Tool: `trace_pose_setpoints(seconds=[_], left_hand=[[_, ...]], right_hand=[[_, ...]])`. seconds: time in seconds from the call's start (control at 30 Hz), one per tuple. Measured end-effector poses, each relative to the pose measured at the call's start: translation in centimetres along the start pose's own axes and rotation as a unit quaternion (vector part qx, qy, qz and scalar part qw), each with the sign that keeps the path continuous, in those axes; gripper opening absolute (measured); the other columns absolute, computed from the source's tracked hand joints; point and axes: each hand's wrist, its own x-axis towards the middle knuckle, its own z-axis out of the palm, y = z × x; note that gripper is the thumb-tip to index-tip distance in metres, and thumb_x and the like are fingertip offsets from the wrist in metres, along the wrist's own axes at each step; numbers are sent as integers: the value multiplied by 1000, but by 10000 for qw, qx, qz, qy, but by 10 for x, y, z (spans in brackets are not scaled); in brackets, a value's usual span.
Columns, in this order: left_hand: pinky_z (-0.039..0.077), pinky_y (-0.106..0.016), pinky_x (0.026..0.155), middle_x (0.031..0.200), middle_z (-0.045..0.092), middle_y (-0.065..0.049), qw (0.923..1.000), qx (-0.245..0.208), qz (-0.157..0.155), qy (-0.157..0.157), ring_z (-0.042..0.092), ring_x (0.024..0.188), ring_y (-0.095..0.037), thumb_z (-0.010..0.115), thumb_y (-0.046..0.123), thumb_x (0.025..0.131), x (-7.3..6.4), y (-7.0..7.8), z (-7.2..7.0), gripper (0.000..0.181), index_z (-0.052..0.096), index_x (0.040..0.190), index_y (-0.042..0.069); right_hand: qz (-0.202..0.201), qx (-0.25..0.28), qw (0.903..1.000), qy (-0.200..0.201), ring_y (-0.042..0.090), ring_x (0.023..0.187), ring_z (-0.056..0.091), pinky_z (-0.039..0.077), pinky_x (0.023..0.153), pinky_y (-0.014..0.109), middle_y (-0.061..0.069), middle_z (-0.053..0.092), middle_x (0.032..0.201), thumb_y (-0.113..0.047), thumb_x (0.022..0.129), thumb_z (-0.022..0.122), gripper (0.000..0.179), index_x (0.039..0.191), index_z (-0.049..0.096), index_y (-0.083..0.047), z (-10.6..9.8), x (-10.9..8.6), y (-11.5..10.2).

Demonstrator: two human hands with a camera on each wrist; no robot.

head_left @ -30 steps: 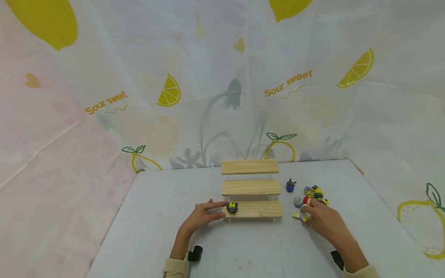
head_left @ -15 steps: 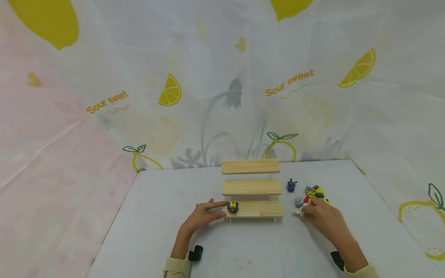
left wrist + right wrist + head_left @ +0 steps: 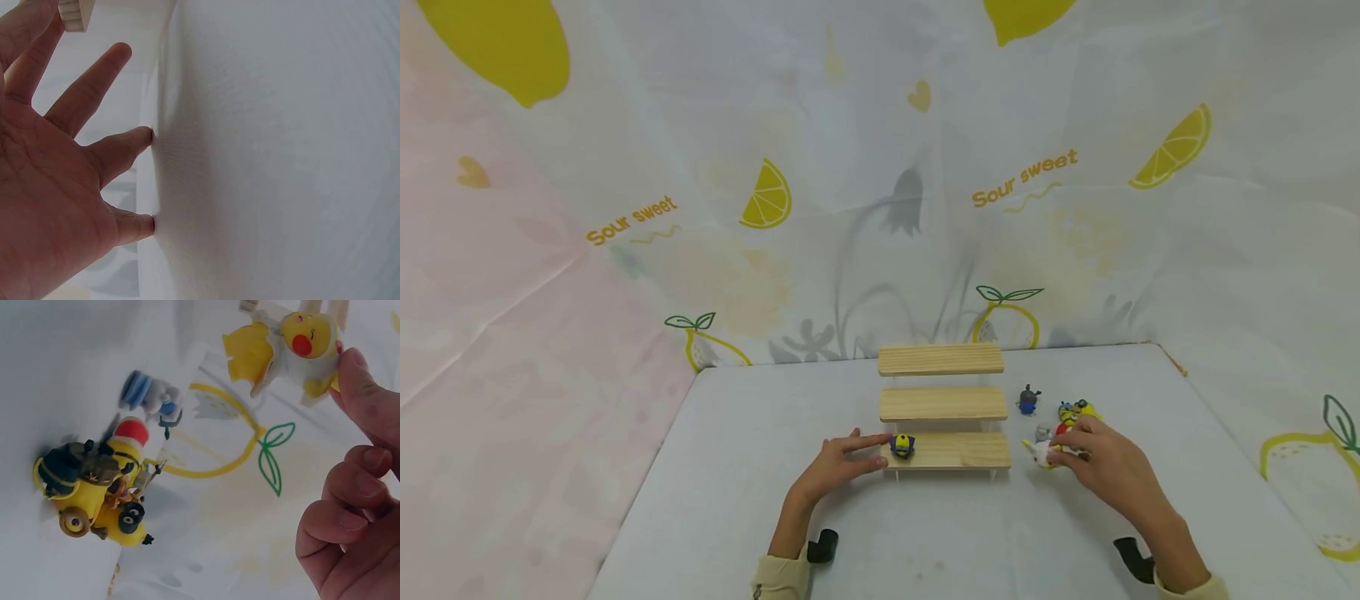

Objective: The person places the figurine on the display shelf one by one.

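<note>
My right hand (image 3: 1108,462) pinches a white and yellow toy figurine (image 3: 306,356) with red cheeks; in the right wrist view it appears raised, with thumb and fingertips at one end. My left hand (image 3: 838,467) reaches the left end of a three-tier wooden shelf (image 3: 955,450), beside a purple and yellow figurine (image 3: 902,446) on the lowest board. In the left wrist view, straight spread fingers (image 3: 84,94) show, two tips against the white tabletop. Another finger lies by the board's end (image 3: 76,15). Whether the left hand touches the purple figurine is hard to tell.
Right of the shelf lie several yellow figurines in a cluster (image 3: 94,494), with a grey-blue figurine (image 3: 150,394) close by. A dark grey and blue figurine (image 3: 1027,400) stands farther back. A lemon-print cloth (image 3: 850,167) hangs behind the white table (image 3: 760,417).
The white and yellow figurine has shifted slightly left and turned in my right hand, its face now showing. My right wrist has swung a little right. The left hand holds its place.
</note>
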Motion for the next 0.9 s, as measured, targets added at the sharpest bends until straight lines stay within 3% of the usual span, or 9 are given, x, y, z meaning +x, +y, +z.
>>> trace_pose_setpoints(seconds=[0.17,0.33,0.57,0.9], left_hand=[[-15,-74,103,133,61,1,10000,-8,15,5,25,144,-39,74,38,89,0,0,1,42,67,130,30],[-14,-75,102,134,60,1,10000,35,50,22,26,143,-39,74,38,89,0,-1,0,42,67,130,30],[-15,-74,102,134,60,1,10000,-17,10,-38,24,144,-39,73,38,89,0,0,1,45,66,132,25],[-15,-75,102,133,61,-3,10000,2,23,33,25,143,-42,74,36,89,1,-1,0,42,68,130,26]], right_hand=[[-59,888,9955,327,0,61,35,34,48,19,-15,48,76,-9,67,89,22,84,79,-16,-5,5,-6],[177,1857,9818,352,5,60,35,32,47,21,-14,43,70,-6,71,87,20,86,80,-17,1,13,-8],[619,2280,9717,81,10,60,37,32,48,26,-10,44,66,-12,75,86,14,86,80,-18,22,25,-15],[287,2813,9592,72,7,57,37,32,47,23,-10,45,67,-13,76,85,12,87,80,-16,51,42,-32]])
